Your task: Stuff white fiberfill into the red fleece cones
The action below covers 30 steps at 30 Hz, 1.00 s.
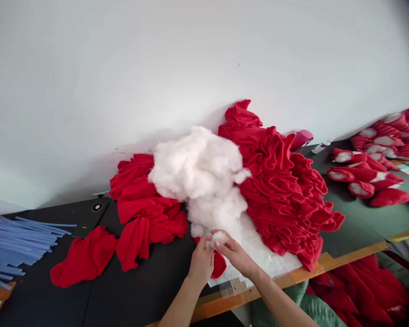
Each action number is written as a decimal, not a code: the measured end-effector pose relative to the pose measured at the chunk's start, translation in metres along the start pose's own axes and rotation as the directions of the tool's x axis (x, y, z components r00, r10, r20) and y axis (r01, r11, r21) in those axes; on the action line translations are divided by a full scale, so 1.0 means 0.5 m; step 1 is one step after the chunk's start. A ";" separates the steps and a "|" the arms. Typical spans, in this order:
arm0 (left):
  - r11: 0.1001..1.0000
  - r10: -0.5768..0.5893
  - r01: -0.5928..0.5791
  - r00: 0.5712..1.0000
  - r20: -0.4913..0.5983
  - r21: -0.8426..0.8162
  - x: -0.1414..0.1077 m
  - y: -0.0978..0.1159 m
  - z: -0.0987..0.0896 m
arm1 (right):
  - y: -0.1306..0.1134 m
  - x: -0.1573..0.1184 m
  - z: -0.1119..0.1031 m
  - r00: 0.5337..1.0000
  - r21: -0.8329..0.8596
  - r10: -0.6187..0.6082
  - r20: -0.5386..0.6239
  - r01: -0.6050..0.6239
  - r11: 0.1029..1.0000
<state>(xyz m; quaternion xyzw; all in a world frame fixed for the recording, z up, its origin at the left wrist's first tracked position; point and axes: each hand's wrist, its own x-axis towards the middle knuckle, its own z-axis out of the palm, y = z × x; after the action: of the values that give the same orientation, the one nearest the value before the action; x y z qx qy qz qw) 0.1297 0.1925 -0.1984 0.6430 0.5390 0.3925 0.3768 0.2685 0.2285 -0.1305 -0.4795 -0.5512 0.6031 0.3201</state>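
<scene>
Looking down at two bare hands close together, low in the middle of the view, over the front of a black tabletop. Got the left hand coming up from the bottom edge, with forearm slanting up to the right, back of the hand showing, fingers pointing away and bent narrow against a small tuft of fluffy white fibre. Got the right hand reaching in from the lower right, with wrist angled up to the left and thumb laid along the near side of the same tuft, pinching it. Holding that tuft between both sets of fingertips, just in front of a big loose heap of white fibre. Can't tell exactly how far the right fingers curl, with their tips lost behind thumb and fluff. Can't see all of the left fingertips either.

Also spotting a rounded red fabric piece under and between the hands, mostly covered, so can't make out its full shape or whether either hand grips it. Partly hidden too: a white plastic sheet, beneath the heap and a thick stack of ruffled red fabric. Cut off at the left edge: a bunch of flat blue strips.
</scene>
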 end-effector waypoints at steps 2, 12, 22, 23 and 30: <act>1.000 0.008 -0.008 1.000 -0.004 0.013 -0.001 0.006 0.003 | 0.004 0.004 0.008 0.999 -0.132 -0.021 -0.049 0.014 0.991; 0.993 -0.120 0.120 0.993 -0.017 0.014 0.017 -0.002 0.031 | -0.065 0.028 0.026 0.984 0.340 0.090 -0.152 -0.033 0.940; 0.943 -0.310 0.330 0.916 -0.255 0.036 -0.101 0.084 -0.101 | -0.134 -0.039 0.022 0.988 0.666 0.152 0.018 -0.125 0.735; 0.946 -0.314 0.326 0.913 -0.262 0.002 -0.108 0.093 -0.111 | -0.129 -0.055 0.046 0.991 0.683 0.134 0.016 -0.109 0.722; 0.915 -0.386 0.318 0.871 -0.305 -0.250 -0.115 0.127 -0.151 | -0.085 -0.164 0.198 0.996 0.452 0.010 -0.085 0.030 0.892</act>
<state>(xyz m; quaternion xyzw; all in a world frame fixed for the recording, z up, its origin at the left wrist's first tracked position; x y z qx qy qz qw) 0.0797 0.1319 -0.1158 0.4147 0.6651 0.4742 0.4011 0.1979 0.1262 -0.0772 -0.4143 -0.3841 0.6923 0.4491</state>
